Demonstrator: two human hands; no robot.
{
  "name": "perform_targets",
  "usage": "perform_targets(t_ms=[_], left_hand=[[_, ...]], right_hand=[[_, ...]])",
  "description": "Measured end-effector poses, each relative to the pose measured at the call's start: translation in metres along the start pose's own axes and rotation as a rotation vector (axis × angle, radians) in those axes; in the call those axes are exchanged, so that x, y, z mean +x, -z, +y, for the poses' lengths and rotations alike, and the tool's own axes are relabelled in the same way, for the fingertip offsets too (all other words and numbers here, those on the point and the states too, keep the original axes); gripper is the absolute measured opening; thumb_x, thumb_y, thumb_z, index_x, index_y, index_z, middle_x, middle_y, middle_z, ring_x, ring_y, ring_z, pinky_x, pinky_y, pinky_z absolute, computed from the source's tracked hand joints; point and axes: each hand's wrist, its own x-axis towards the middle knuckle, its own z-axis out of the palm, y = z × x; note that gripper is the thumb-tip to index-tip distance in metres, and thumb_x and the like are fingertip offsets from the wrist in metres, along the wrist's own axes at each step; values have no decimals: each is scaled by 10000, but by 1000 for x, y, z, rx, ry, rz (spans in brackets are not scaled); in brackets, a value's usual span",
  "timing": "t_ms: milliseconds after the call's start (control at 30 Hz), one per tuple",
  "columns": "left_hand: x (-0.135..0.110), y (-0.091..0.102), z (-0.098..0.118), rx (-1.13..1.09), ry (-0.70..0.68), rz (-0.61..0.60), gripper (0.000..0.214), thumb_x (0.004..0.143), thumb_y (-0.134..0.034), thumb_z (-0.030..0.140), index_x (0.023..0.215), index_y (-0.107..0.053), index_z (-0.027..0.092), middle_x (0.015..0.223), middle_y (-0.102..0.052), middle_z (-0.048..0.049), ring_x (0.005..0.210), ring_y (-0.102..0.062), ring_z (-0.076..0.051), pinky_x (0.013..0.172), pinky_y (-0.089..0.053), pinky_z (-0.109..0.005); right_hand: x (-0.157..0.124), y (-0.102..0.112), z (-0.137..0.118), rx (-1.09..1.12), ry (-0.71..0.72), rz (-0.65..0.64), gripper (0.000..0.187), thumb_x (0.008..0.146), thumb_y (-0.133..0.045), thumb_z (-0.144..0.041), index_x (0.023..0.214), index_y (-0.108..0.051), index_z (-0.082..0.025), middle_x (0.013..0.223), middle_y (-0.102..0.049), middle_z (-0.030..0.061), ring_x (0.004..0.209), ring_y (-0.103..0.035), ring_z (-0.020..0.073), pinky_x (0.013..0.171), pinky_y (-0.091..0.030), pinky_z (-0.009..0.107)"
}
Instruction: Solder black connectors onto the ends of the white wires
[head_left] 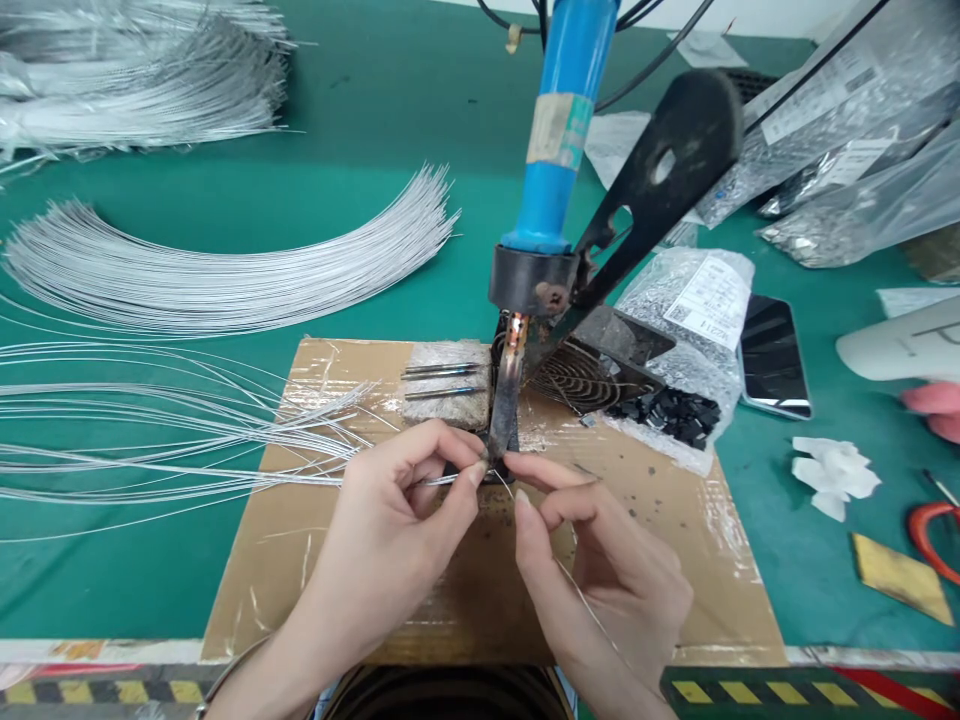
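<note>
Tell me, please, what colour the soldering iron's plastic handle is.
The handle is blue, best seen in the head view.

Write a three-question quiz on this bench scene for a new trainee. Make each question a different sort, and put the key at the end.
1. Multiple choice: which way does the tip of the soldering iron point in the picture?
A) up
B) down
C) sideways to the left

2. True or false: the phone lies farther right in the picture than the soldering iron.

3. Fill in the blank: the thin wire that curves toward the bottom of the picture is held in the person's ____ hand.

Key:
1. B
2. True
3. right: the right hand pinches it between thumb and finger.
</note>
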Motion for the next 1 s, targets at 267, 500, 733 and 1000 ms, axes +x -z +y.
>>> perform_targets(t_ms=[267, 500, 733, 1000], left_hand=[[-2, 1, -2, 14, -9, 9, 117, 888, -745, 235, 782, -734, 188, 848, -778, -21, 599, -567, -97, 509, -350, -200], [-1, 1, 0, 12, -35, 13, 115, 884, -735, 219, 773, -730, 187, 813, -766, -19, 597, -569, -100, 502, -357, -198], [1, 0, 0, -6, -58, 15, 117, 885, -729, 201, 769, -731, 183, 822, -765, -15, 602, -565, -92, 516, -393, -182], [0, -1, -1, 0, -32, 4, 121, 883, -723, 199, 763, -721, 181, 789, -739, -2, 603, -549, -90, 516, -381, -177]], right_hand=[[0, -1, 0, -3, 12, 5, 219, 951, -707, -47, 854, -633, -229, 1163, -851, 24, 1051, -833, 150, 951, -648, 220], [0, -2, 2, 0, 5, 7, 219, 948, -723, -40, 869, -642, -227, 1178, -849, 28, 1081, -830, 161, 963, -651, 229], [0, 0, -2, 1, 10, 7, 220, 952, -702, -36, 852, -638, -222, 1164, -855, 47, 1050, -839, 169, 941, -656, 242], [-1, -1, 0, -16, -10, 2, 218, 961, -704, -55, 854, -628, -230, 1163, -855, 43, 1061, -840, 183, 940, -659, 260]])
